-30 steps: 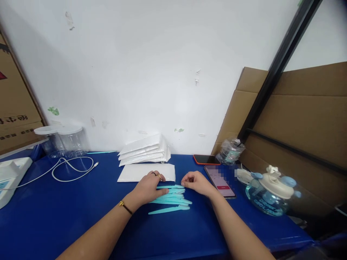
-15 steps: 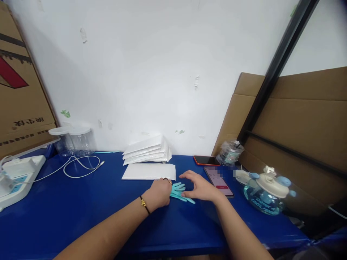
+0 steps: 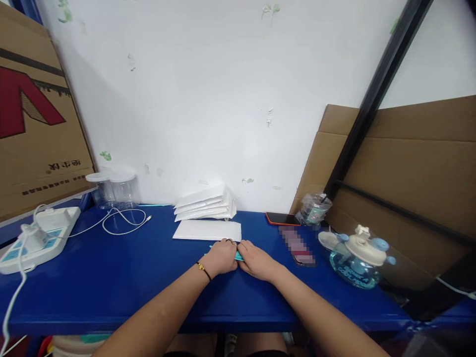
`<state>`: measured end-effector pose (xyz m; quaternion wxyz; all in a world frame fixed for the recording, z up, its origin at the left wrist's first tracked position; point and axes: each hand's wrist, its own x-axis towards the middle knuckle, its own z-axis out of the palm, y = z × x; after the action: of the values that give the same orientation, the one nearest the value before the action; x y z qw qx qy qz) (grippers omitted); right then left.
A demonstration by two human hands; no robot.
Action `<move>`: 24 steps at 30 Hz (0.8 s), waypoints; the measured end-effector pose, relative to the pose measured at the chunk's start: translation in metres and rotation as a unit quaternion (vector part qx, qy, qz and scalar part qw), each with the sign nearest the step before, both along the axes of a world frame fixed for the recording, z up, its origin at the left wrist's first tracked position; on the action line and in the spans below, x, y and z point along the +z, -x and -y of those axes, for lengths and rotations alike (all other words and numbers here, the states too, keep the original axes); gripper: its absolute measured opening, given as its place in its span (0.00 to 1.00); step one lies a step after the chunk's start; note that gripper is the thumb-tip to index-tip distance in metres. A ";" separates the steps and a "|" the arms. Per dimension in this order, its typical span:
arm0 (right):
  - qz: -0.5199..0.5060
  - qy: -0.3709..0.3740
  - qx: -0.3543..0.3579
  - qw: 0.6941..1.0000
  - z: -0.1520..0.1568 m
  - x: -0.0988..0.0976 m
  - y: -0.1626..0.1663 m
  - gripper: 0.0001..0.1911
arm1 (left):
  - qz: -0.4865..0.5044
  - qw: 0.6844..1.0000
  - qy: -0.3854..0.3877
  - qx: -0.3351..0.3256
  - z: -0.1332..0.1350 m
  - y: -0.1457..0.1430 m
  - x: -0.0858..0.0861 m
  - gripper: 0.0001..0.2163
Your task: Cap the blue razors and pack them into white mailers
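Far out to the left of the left hand sits a white power strip (image 3: 39, 237) with a white cable (image 3: 124, 221) looping toward two clear jars (image 3: 115, 190); just beyond the hand lies a flat white envelope (image 3: 207, 230), with a stack of envelopes (image 3: 206, 203) behind it; the left hand (image 3: 220, 258) is closed, knuckles up, apparently around the teal plastic sticks (image 3: 238, 256), which show only as a sliver between the two hands; the right hand (image 3: 257, 261) is curled against them, touching the left; right of it lie a phone (image 3: 296, 245), a second phone (image 3: 282, 218) and a blue water jug (image 3: 355, 263) on the blue table (image 3: 111, 292).
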<state>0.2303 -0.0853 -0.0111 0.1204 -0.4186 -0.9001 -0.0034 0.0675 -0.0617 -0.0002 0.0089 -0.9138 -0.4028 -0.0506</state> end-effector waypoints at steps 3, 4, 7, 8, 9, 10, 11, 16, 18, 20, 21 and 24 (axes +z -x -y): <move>-0.024 0.048 0.008 0.999 0.006 0.010 -0.006 0.08 | 0.000 0.999 -0.014 -0.028 0.004 0.004 0.000 0.11; -0.030 0.069 0.011 0.997 0.008 0.016 -0.007 0.09 | 0.001 0.999 -0.017 -0.035 0.006 0.005 0.000 0.11; -0.023 0.116 0.010 0.993 0.011 0.038 -0.010 0.11 | 0.010 0.999 -0.006 -0.037 0.009 0.006 0.002 0.10; -0.011 0.125 0.008 0.992 0.009 0.046 -0.009 0.11 | 0.014 0.999 0.004 -0.031 0.009 0.006 0.003 0.11; 0.004 0.135 0.006 0.991 0.007 0.053 -0.009 0.12 | 0.017 0.999 0.014 -0.026 0.010 0.005 0.003 0.12; 0.020 0.143 0.008 0.989 0.004 0.060 -0.008 0.13 | 0.019 0.999 0.024 -0.022 0.010 0.004 0.004 0.12; 0.033 0.150 0.011 0.988 0.001 0.064 -0.009 0.13 | 0.019 0.999 0.031 -0.019 0.010 0.002 0.004 0.12; -0.032 0.152 -0.003 0.988 -0.005 0.065 -0.024 0.24 | 0.011 0.998 0.055 -0.007 0.011 0.000 0.003 0.09; -0.157 0.136 -0.036 0.978 -0.001 0.059 -0.030 0.26 | 0.036 0.998 0.059 0.004 0.010 0.000 0.002 0.10; -0.291 0.093 -0.091 0.948 0.004 0.059 -0.031 0.21 | 0.093 0.993 0.075 0.017 0.007 0.000 0.001 0.11; -0.347 0.062 -0.116 0.929 0.006 0.061 -0.029 0.20 | 0.130 0.987 0.091 0.024 0.006 0.000 0.002 0.11; -0.455 -0.026 -0.140 0.879 0.012 0.079 -0.020 0.19 | 0.249 0.959 0.131 0.042 0.000 -0.005 0.003 0.08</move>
<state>0.2503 -0.0976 0.0683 0.5258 -0.4925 -0.6777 0.1472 0.0723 -0.0621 0.0031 -0.2093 -0.8480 -0.4330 -0.2228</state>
